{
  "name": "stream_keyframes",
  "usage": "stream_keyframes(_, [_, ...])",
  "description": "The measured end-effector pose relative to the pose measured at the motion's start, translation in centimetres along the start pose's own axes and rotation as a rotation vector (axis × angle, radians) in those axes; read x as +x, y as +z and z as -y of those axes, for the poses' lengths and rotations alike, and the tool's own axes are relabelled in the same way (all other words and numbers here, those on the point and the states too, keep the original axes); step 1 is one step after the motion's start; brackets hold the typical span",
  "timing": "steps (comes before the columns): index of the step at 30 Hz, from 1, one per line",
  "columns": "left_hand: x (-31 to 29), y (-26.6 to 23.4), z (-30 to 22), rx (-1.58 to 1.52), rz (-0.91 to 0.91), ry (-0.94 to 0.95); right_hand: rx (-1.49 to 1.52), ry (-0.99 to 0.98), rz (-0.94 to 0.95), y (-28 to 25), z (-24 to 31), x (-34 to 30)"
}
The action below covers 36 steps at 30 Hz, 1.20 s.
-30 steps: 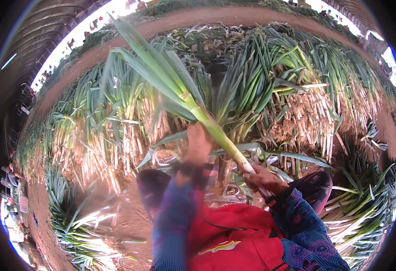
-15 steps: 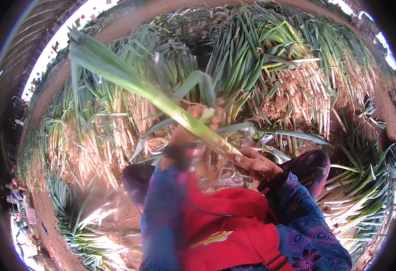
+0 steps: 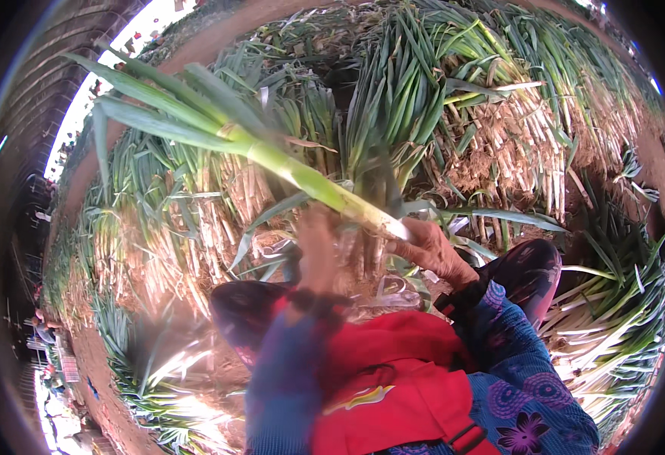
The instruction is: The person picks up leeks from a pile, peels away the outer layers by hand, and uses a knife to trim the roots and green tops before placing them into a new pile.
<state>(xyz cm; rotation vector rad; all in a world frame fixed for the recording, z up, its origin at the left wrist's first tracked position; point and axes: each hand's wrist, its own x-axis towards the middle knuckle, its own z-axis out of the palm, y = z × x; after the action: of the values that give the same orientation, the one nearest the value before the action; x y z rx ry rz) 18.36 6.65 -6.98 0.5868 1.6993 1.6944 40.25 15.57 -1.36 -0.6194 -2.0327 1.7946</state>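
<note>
– Since stuff's piled on every side, what's actually around that leek [image 3: 294, 171]?

– Loads. Rooty bundles [image 3: 510, 167] back right, more rows [image 3: 158, 243] on the left, a loose heap [image 3: 613, 303] past the right knee [image 3: 526, 265], another pile [image 3: 169, 409] lower left. The leek slants across in front of the back bunches and hides part of them.

– And the hands?

– Right hand [image 3: 432, 252] reaches up from the lower right, fingers closed on the leek's pale end. Left hand [image 3: 319, 246] is raised just below the stalk but badly blurred, so I can't tell how open it is or whether it's holding anything.

– Leek's where, exactly?

– Up off the ground, beyond the red apron [image 3: 393, 409], leaves fanning upper left.
</note>
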Motion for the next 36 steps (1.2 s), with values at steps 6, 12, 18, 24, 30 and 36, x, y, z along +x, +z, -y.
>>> stream_keyframes(6, [-1.0,2.4,-9.0,-0.026,-0.164,0.673,-0.396,-0.144,-0.262,1.6,-1.8,0.2])
stream_keyframes(12, [0.9,2.4,-5.8,0.067,-0.374,0.503,-0.691,-0.317,-0.485,2.3,-3.1,0.6])
stream_keyframes(18, [2.1,1.9,-5.2,-0.325,-0.248,-0.035,-0.773,-0.430,-0.544,1.7,-3.7,0.1])
stream_keyframes(24, [1.5,1.9,-3.6,-0.242,-0.229,-0.035,-0.759,-0.318,-0.595,1.8,-5.6,0.3])
stream_keyframes(30, [-4.3,7.4,-6.0,0.207,0.159,0.490,-0.728,-0.042,-0.508,2.7,-9.1,1.5])
stream_keyframes(36, [-4.9,4.4,-6.2,0.597,0.177,0.815,-0.262,0.077,-0.346,2.2,-11.5,1.5])
